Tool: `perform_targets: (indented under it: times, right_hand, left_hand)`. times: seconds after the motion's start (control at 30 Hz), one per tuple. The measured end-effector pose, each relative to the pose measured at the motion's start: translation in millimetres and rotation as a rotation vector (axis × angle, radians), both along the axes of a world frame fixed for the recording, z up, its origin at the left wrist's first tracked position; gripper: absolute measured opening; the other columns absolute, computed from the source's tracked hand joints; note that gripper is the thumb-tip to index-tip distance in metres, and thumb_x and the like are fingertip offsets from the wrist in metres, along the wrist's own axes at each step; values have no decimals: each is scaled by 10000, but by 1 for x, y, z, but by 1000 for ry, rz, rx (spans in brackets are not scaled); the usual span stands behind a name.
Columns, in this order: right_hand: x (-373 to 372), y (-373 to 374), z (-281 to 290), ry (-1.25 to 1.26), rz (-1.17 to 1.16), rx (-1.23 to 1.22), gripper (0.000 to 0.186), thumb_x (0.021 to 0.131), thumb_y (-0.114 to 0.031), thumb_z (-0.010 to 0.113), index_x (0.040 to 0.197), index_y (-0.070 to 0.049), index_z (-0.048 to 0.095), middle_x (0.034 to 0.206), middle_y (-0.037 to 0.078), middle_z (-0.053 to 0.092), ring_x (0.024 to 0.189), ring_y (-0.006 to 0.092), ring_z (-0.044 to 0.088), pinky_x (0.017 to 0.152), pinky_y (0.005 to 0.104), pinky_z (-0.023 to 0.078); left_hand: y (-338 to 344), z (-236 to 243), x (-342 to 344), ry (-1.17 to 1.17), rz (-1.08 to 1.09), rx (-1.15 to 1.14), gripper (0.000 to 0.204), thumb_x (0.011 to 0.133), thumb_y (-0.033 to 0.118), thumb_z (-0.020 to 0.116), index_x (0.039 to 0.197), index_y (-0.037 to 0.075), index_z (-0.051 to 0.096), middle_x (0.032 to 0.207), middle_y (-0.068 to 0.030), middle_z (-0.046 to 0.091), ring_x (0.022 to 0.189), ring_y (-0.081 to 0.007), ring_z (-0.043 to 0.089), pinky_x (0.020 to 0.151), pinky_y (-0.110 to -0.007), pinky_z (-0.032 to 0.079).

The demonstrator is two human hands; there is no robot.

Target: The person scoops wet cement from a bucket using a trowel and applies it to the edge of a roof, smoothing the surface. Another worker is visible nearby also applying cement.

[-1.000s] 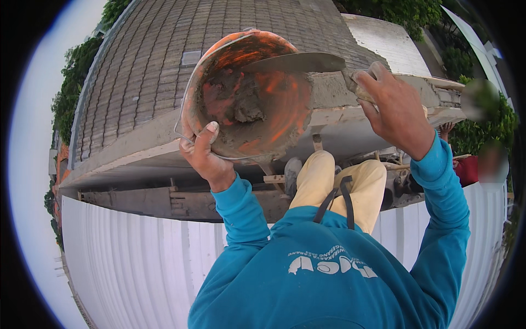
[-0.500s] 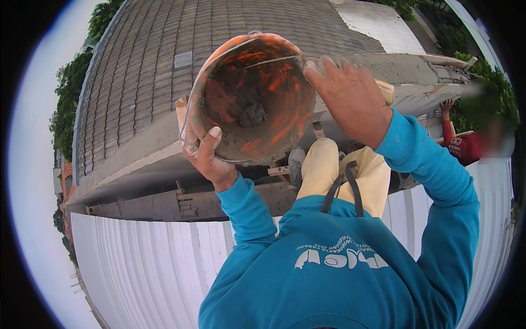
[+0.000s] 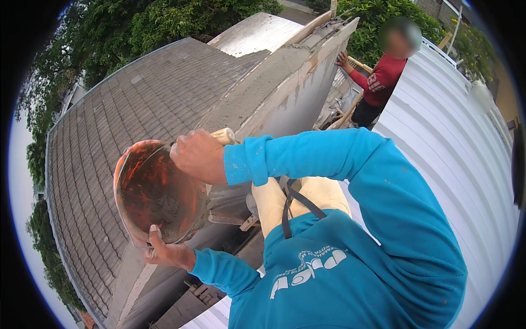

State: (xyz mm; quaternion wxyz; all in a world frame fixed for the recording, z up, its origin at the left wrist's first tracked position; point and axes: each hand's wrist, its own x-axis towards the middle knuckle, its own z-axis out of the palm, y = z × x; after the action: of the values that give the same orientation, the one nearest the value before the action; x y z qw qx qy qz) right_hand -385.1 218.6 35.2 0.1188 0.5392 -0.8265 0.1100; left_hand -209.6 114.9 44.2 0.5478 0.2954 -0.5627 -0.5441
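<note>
An orange bucket [image 3: 159,192], smeared inside with grey mortar, is tilted so its mouth faces me. Wet mortar [image 3: 165,208] lies in the bottom. My left hand [image 3: 166,252] is closed on the lower rim, thumb over the edge. At the upper right rim, my right hand [image 3: 198,157] is closed too, its fingers hooked over the edge. A pale wooden handle [image 3: 223,136] sticks out beside the right hand; whatever it belongs to is hidden.
A mortar-topped concrete wall [image 3: 274,77] runs away from me, with a tiled roof [image 3: 104,148] on its left. White corrugated sheets [image 3: 438,126] cover the right side. Another person in a red shirt [image 3: 381,79] touches the wall's far end. Wooden pieces [image 3: 227,219] jut out below.
My view has swung to the right, so the bucket and both hands now appear farther left and lower. The other person shows more fully. Both hands keep hold of the bucket.
</note>
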Motion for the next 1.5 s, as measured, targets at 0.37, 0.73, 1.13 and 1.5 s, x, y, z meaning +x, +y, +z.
perform_targets:
  times: [0.37,0.73,1.13,1.5]
  right_hand:
    - [-14,21,-35,-318,407,280,435,721,-133,718,1129,8,665,801,176,698,806,365,707,650,475,566]
    - [22,34,-54,-1321,343,175,642,821,-183,682,1386,54,489,721,142,652,578,250,647,518,382,534]
    - [-8,22,-16,-1656,335,-52,338,845,-208,727,1097,-11,620,750,45,587,594,135,572,485,309,482]
    - [-29,79,8,-1537,70,-95,639,847,-248,738,1360,32,480,803,64,603,645,148,581,523,328,490]
  left_hand:
    - [7,11,18,15,-213,-270,463,741,101,658,1165,-83,662,1169,-158,646,1043,-214,608,917,-346,487]
    - [-29,-5,-2,-166,-393,-469,607,761,108,624,1316,-132,576,1342,-209,596,1229,-266,562,1093,-389,383]
    - [-38,7,-58,-151,-315,-415,457,882,107,656,1285,-104,612,1201,-144,666,1048,-213,632,925,-333,496]
    - [-43,-28,-97,106,-107,-79,445,886,138,681,1268,-85,629,1205,-142,661,1001,-221,654,875,-347,548]
